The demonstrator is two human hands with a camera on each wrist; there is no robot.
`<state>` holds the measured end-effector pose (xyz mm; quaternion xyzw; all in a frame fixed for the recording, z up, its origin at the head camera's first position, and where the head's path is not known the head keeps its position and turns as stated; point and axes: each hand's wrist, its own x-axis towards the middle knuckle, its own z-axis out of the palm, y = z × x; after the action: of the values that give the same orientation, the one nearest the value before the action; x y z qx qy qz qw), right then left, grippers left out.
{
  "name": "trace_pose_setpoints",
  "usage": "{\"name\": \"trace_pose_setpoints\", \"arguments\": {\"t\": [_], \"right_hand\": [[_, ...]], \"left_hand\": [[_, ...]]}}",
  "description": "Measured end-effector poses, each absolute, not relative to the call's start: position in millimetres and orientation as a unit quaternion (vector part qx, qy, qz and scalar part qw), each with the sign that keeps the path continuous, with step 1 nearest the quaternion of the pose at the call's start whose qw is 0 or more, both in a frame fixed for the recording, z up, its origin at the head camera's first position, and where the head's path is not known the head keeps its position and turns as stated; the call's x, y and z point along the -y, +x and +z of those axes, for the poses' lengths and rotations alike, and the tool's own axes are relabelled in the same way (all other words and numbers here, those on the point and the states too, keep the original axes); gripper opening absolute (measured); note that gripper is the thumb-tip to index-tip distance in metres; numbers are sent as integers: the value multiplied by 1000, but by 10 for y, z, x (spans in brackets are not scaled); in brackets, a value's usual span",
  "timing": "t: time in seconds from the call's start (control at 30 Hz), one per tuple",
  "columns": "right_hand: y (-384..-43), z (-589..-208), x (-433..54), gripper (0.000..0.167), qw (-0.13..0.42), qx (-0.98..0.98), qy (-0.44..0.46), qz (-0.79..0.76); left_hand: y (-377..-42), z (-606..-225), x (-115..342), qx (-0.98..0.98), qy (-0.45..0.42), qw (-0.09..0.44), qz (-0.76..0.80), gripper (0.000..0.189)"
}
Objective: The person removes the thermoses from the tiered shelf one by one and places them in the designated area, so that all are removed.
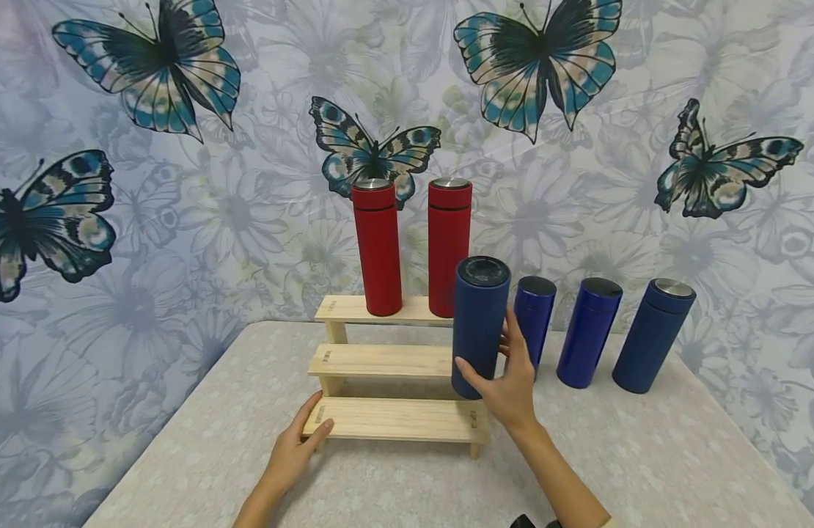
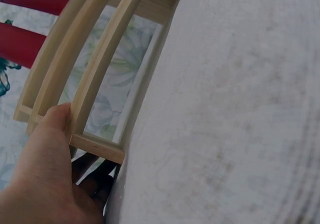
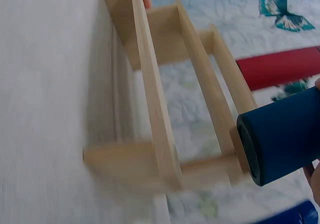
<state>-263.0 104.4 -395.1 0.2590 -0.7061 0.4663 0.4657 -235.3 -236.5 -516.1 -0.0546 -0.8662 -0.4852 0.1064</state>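
Observation:
A three-step wooden display rack [image 1: 394,422] stands on the table. My left hand [image 1: 293,449] grips the left end of its lowest step, the thumb on top and the fingers around the side. My right hand [image 1: 509,378] holds a dark blue thermos bottle [image 1: 478,330] upright, thumb on the near side and fingers around the right. In the head view the bottle overlaps the right ends of the upper and middle steps. From the right wrist, the bottle's base [image 3: 250,149] shows close to the rack. Two red thermos bottles [image 1: 379,253] [image 1: 449,242] stand on the top step.
Right of the rack, two shiny blue bottles [image 1: 539,312] [image 1: 588,334] and a matte dark blue one [image 1: 653,337] stand on the table [image 1: 644,455]. Behind the table hangs a butterfly-print cloth [image 1: 262,220]. A small black object [image 1: 522,521] shows at the bottom edge.

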Motion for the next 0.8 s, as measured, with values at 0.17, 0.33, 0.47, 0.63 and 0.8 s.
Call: {"name": "trace_pose_setpoints", "arguments": {"t": [0.17, 0.33, 0.47, 0.63, 0.8], "right_hand": [[-2565, -3989, -1519, 99, 503, 719, 227, 422], [-2548, -4043, -2030, 95, 532, 725, 175, 402], [-2518, -4073, -2410, 96, 549, 728, 113, 396], [-2509, -4152, -2817, 97, 560, 731, 41, 389], [-2492, -4273, -3101, 101, 534, 750, -56, 387]], "left_hand": [[-2337, -5144, 2350, 870, -45, 102, -481, 65], [-2318, -5113, 2346, 866, -43, 97, -489, 65], [-2315, -5096, 2348, 862, -47, 92, -497, 65], [-2310, -5092, 2347, 862, -46, 90, -497, 65], [-2302, -5099, 2345, 862, -43, 92, -496, 65]]}}
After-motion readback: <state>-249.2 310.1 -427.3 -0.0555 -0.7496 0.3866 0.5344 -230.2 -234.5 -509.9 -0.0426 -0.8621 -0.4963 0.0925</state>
